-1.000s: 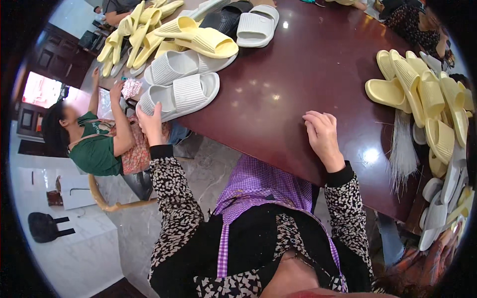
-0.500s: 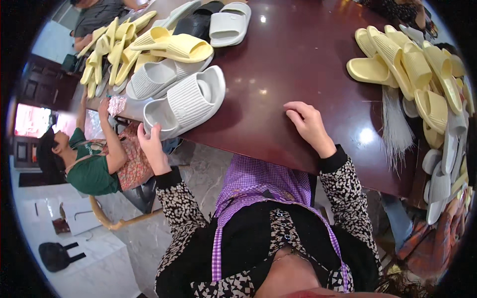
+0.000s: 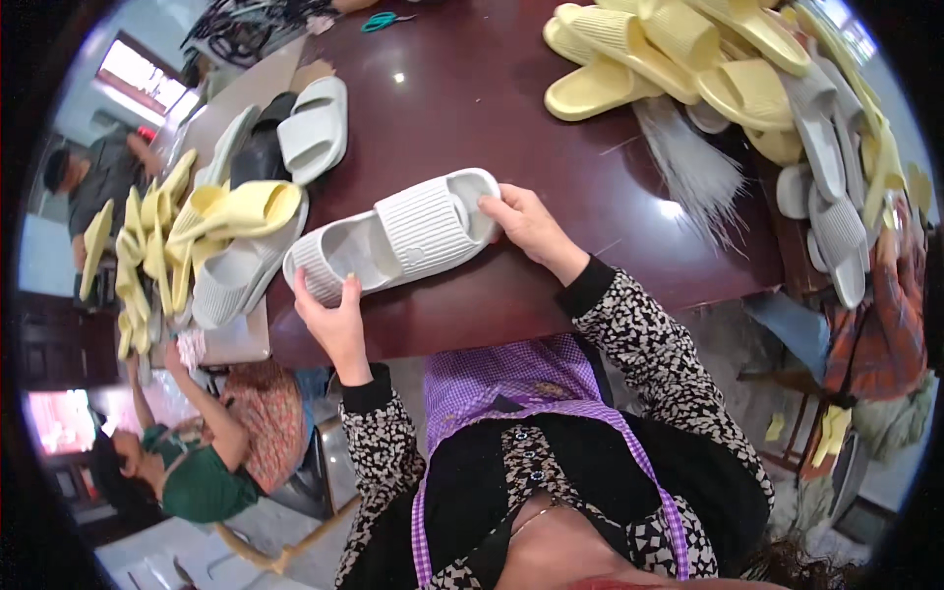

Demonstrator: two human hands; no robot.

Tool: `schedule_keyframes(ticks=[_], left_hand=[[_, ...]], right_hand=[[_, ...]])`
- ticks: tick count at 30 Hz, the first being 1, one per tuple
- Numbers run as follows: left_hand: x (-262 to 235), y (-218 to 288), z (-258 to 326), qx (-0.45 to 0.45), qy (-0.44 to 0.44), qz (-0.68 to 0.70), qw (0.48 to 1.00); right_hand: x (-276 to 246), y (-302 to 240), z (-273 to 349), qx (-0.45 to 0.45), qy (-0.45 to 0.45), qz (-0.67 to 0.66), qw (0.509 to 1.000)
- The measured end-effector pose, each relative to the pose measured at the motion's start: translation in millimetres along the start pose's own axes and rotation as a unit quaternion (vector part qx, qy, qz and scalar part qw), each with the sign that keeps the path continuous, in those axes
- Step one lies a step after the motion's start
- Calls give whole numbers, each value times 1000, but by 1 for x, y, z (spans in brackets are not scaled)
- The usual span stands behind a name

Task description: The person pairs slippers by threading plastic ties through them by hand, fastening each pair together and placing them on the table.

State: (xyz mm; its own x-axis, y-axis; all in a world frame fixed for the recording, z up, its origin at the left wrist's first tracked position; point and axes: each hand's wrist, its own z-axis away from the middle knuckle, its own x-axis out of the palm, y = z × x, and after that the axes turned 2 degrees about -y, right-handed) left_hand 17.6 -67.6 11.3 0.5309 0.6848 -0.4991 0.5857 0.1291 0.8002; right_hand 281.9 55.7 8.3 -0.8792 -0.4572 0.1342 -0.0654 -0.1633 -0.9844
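A pair of pale grey slide slippers (image 3: 430, 224), laid together end to end with ribbed straps, is held over the dark red table (image 3: 472, 118). My left hand (image 3: 334, 323) grips their left end, thumb up and fingers along the ribbed strap there. At the opposite end, my right hand (image 3: 531, 226) pinches the open end of the slippers, its thumb resting inside. How far the two slippers overlap is partly hidden.
Piled yellow slippers (image 3: 678, 44) and a bundle of thin clear strips (image 3: 693, 162) lie at the right. More yellow slippers (image 3: 246, 206), a grey slipper (image 3: 317, 128) and a black slipper (image 3: 261, 147) sit left. Teal-handled scissors (image 3: 379, 21) lie far back. A person in green (image 3: 206, 482) works at left.
My right hand has come off the bare table to grasp the slippers' right end. The pair has moved away from the left pile to in front of me, and the view has turned.
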Motion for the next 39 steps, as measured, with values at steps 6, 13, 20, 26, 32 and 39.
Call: schedule_keyframes(ticks=[6, 13, 20, 26, 32, 39], left_hand=[[-6, 3, -16, 3, 14, -7, 1000], [-25, -7, -32, 71, -67, 56, 994], [0, 73, -55, 306, -175, -59, 934], [-11, 128, -33, 206, -221, 253, 919], [-78, 211, -23, 460, -413, 474, 627], [-119, 230, -19, 480, -487, 440, 582]], right_hand=[[-29, -9, -7, -38, 85, -1, 996], [-107, -34, -21, -58, 147, -80, 984], [-92, -44, -47, -116, 204, 58, 970], [-84, 2, -55, -233, 294, 94, 922], [-76, 7, -49, -204, 305, 125, 922], [-72, 20, -56, -209, 294, 148, 921]])
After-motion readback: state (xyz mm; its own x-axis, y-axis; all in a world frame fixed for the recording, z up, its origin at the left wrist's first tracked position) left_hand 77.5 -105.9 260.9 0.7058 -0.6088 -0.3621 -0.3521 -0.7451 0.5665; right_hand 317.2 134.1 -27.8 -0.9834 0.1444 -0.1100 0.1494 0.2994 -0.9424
